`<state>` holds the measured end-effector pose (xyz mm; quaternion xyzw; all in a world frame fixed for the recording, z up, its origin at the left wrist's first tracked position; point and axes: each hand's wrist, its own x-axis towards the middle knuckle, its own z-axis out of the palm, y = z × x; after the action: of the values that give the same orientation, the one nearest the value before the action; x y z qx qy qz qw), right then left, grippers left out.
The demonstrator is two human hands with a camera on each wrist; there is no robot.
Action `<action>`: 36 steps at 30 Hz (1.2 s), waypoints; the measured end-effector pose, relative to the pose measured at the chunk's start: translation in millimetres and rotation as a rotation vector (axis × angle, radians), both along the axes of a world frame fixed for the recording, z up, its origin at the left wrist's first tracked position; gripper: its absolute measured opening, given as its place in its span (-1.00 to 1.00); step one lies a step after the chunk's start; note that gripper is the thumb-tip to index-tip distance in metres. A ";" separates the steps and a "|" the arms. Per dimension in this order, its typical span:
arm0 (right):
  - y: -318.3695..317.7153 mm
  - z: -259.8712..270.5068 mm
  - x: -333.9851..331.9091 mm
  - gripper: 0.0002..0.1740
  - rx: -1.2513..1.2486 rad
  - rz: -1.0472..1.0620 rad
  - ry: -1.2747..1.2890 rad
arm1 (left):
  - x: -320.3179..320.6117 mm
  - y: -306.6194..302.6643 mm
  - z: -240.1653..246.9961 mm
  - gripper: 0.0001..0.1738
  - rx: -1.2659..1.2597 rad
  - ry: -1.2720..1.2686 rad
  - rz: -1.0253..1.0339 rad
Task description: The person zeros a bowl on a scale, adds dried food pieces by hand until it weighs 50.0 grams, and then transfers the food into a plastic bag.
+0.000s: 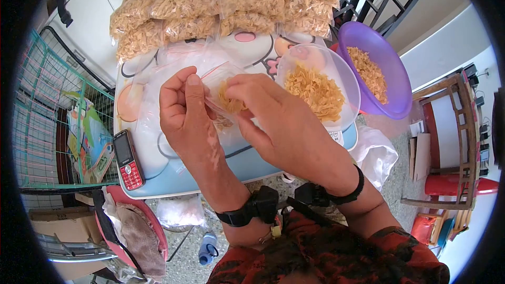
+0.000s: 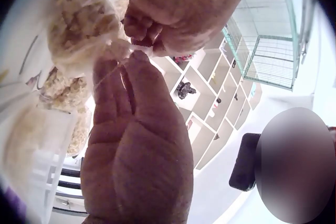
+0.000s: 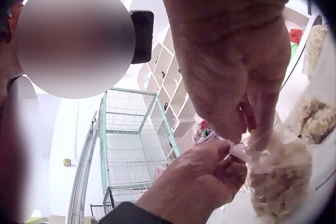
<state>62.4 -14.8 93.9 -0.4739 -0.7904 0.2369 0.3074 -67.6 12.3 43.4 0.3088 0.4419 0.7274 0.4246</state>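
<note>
A clear zip bag point(image 1: 214, 80) partly filled with pale yellow flakes is between the two hands, over the table's near half. My left hand point(image 1: 192, 110) pinches the bag's upper edge between thumb and curled fingers. From the other side my right hand point(image 1: 279, 115) grips the bag near its top, fingers bent over it. In the right wrist view the bag point(image 3: 278, 182) hangs below the fingertips, flakes bulging in its lower part. A translucent bowl point(image 1: 351, 94) of the same flakes stands right of the hands, with part of a white scale point(image 1: 336, 137) showing beneath it.
Filled bags point(image 1: 184, 1) are stacked along the table's far side. A purple basin point(image 1: 397, 92) with more flakes stands at the right. Flat plastic bags point(image 1: 152, 92) lie left of the hands; a red phone point(image 1: 129, 160) is at the left edge, beside a green wire cage point(image 1: 42, 126).
</note>
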 end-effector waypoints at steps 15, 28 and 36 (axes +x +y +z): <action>11.1 -39.7 -12.2 -0.71 0.371 0.093 -0.278 | 1.3 -2.7 3.7 -0.83 0.078 -0.001 -0.026; 4.6 13.0 103.1 -0.62 0.211 -0.189 -0.337 | -2.8 -3.3 3.2 -0.82 0.000 0.058 0.010; 29.9 -9.8 117.0 -0.43 0.071 -0.068 -0.505 | 3.6 -1.2 1.7 -0.82 0.007 0.059 -0.051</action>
<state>179.4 15.1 84.1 -0.5332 -0.8336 0.0729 0.1246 -63.9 11.1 45.1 0.3428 0.4438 0.7084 0.4286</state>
